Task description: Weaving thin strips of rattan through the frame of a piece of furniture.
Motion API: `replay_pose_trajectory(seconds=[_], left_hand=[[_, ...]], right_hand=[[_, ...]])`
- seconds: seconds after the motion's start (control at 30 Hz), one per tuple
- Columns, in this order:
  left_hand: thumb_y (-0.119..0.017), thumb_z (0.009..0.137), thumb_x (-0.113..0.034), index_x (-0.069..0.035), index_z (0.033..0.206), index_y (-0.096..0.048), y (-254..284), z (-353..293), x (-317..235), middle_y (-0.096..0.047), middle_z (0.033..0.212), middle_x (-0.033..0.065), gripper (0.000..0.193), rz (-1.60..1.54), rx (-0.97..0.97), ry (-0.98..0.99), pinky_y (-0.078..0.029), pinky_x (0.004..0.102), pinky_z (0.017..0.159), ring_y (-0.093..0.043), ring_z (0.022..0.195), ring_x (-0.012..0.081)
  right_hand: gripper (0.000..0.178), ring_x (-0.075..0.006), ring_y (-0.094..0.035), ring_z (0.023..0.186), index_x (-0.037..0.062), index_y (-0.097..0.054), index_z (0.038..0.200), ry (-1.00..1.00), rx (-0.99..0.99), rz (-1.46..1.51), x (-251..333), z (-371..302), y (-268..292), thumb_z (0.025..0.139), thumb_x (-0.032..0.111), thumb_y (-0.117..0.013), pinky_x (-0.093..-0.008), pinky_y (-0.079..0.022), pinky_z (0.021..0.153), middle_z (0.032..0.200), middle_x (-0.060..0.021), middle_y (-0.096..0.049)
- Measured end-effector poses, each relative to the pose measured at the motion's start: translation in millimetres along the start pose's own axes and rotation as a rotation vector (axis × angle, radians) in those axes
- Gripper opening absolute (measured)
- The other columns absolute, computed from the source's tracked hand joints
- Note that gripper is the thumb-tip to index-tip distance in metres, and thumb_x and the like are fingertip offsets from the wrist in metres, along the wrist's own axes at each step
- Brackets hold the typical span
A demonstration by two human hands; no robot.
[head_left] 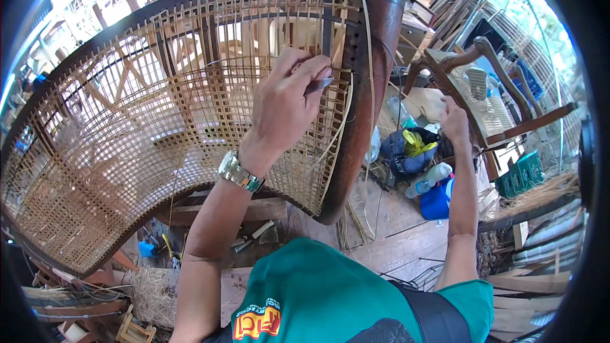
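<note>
Left hand (284, 100) holding a small pointed tool (320, 84) over woven cane (206, 121), right hand (455, 122) off to the side, can't tell if it grips anything

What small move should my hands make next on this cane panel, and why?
Perhaps bring the right hand over to steady the pale strand along the dark wooden frame: that hand is away from the cane panel, where the left hand holds a metal tool.

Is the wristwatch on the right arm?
No, the wristwatch is strapped just behind the left hand, which is over the cane panel.
</note>
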State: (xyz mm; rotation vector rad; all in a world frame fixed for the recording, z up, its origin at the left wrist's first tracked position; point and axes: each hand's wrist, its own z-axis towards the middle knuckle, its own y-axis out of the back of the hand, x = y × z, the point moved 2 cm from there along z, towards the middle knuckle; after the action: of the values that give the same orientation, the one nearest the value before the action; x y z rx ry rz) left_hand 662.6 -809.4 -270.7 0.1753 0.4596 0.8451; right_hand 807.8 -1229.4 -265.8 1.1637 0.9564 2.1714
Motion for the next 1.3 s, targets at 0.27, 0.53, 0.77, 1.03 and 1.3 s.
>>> replay_pose_trajectory(seconds=[0.27,0.53,0.77,1.03,1.3], left_hand=[[-0.094,0.111,-0.006,-0.010,0.137,-0.092,9.4,-0.4,15.0,-0.083,0.131,0.0092,0.027,-0.025,-0.028,-0.016,-0.072,0.0392,0.084,-0.087,0.101,0.0257],[-0.102,0.100,-0.013,-0.014,0.134,-0.087,3.7,6.6,20.7,-0.077,0.129,0.0026,0.037,-0.006,0.036,-0.214,-0.069,0.0279,0.065,-0.084,0.087,0.0163],[-0.096,0.111,-0.018,-0.014,0.136,-0.092,-22.2,-22.8,47.3,-0.084,0.130,0.0048,0.026,0.026,-0.066,-0.215,-0.064,0.0287,0.067,-0.081,0.090,0.0143],[-0.087,0.122,-0.035,-0.009,0.147,-0.087,-7.1,-52.9,72.2,-0.085,0.134,0.0132,0.036,-0.215,0.060,-0.079,-0.068,0.0388,0.092,-0.084,0.109,0.0217],[-0.092,0.118,-0.038,-0.011,0.131,-0.092,5.1,-76.8,74.1,-0.091,0.112,0.0084,0.031,-0.170,-0.061,-0.065,-0.065,0.0487,0.087,-0.083,0.093,0.0324]], right_hand=[[0.022,-0.0216,-0.075,0.106,0.0025,-0.083,0.129,-0.027,-0.075,-0.051,53.3,-7.2,3.3,0.126,0.024,-0.081,-0.0400,-0.061,0.093,0.111,-0.0097,-0.079],[0.024,-0.0235,-0.077,0.108,0.0023,-0.084,0.132,-0.073,-0.102,-0.067,62.1,-20.6,0.4,0.125,0.026,-0.081,-0.0409,-0.062,0.095,0.114,-0.0115,-0.081],[0.026,-0.0251,-0.079,0.110,0.0020,-0.084,0.134,-0.164,0.012,-0.087,24.9,-17.6,-39.6,0.125,0.026,-0.082,-0.0418,-0.063,0.096,0.116,-0.0130,-0.083],[0.029,-0.0270,-0.081,0.111,0.0017,-0.085,0.137,-0.211,0.157,-0.106,-59.5,-5.1,-39.2,0.125,0.028,-0.083,-0.0427,-0.064,0.097,0.119,-0.0148,-0.085],[0.031,-0.0289,-0.084,0.113,0.0014,-0.086,0.139,-0.205,0.160,-0.123,-20.1,-43.1,-73.1,0.125,0.029,-0.083,-0.0437,-0.065,0.099,0.121,-0.0166,-0.087]])
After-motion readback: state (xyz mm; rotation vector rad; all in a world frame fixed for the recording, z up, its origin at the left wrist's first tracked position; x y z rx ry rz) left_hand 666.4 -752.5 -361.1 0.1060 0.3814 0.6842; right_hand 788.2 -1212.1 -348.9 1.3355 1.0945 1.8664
